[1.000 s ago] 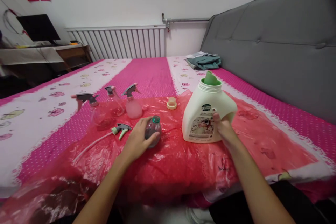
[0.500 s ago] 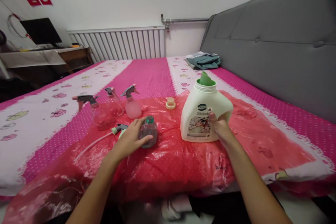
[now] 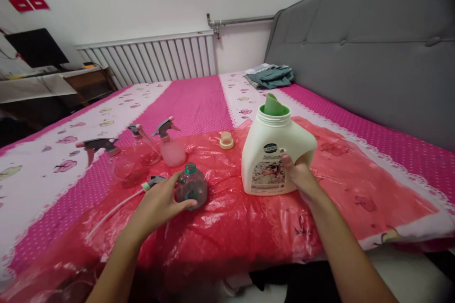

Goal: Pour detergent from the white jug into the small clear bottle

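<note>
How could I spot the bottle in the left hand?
On the pink bed lies a red plastic sheet. There, the left hand grips a small round bottle. Unlike the spray bottles beyond, it has an open green neck and no trigger top.

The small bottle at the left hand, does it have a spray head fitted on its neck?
No, the small bottle has an open green neck with nothing fitted on it.

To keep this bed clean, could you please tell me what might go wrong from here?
The green-necked bottle is uncapped; a nudge from the left hand might spill any contents. The white jug, also uncapped, stands on wrinkled red plastic and could tip if the right hand tugs.
</note>
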The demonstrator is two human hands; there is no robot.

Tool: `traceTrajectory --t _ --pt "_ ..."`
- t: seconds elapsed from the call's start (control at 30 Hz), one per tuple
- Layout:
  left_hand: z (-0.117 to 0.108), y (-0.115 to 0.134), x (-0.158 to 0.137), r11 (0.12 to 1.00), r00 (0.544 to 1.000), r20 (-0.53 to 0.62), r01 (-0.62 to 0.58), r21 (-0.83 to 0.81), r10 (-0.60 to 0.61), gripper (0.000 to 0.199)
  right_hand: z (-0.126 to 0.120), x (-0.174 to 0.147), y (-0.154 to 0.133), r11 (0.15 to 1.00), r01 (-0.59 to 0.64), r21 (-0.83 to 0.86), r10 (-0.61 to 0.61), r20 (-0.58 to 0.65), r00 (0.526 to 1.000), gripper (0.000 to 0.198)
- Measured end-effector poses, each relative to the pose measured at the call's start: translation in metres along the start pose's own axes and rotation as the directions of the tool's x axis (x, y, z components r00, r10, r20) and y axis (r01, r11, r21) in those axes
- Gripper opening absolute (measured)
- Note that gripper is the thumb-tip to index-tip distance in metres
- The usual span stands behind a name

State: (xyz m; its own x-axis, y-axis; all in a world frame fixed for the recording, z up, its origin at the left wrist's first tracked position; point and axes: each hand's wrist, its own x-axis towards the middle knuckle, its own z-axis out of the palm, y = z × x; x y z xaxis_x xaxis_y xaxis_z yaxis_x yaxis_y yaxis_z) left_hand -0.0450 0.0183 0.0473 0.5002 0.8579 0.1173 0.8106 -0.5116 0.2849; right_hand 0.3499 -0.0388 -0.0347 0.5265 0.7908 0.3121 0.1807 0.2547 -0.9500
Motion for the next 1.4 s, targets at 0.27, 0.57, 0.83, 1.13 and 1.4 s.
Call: traceTrajectory --t 0.27,0.57,0.83,1.13,1.4 --pt "0.001 0.002 -0.004 0.999 0.999 0.019 0.040 -0.018 -0.040 0.079 0.000 -0.004 -0.010 1.000 -0.001 0.006 0.002 -0.059 0.998 0.114" --pt "0.007 -0.004 -0.004 0.992 0.992 0.074 0.106 -0.065 -0.101 0.074 0.004 -0.009 -0.020 1.000 0.005 -0.017 -0.008 -0.136 0.991 0.114" --pt "0.006 -0.005 -0.003 0.983 0.984 0.129 0.136 -0.123 -0.120 0.080 0.020 -0.015 -0.009 1.000 0.022 -0.009 -0.023 -0.332 0.943 0.105" --pt "0.029 -0.006 -0.011 0.979 0.992 0.020 0.130 -0.157 -0.128 0.082 0.020 -0.005 0.010 0.999 0.040 0.018 -0.028 -0.421 0.906 0.116" --pt "0.029 -0.006 -0.010 0.980 0.995 0.004 0.102 -0.168 -0.103 0.079 0.021 -0.006 0.004 1.000 0.018 -0.022 -0.026 -0.460 0.888 0.117"
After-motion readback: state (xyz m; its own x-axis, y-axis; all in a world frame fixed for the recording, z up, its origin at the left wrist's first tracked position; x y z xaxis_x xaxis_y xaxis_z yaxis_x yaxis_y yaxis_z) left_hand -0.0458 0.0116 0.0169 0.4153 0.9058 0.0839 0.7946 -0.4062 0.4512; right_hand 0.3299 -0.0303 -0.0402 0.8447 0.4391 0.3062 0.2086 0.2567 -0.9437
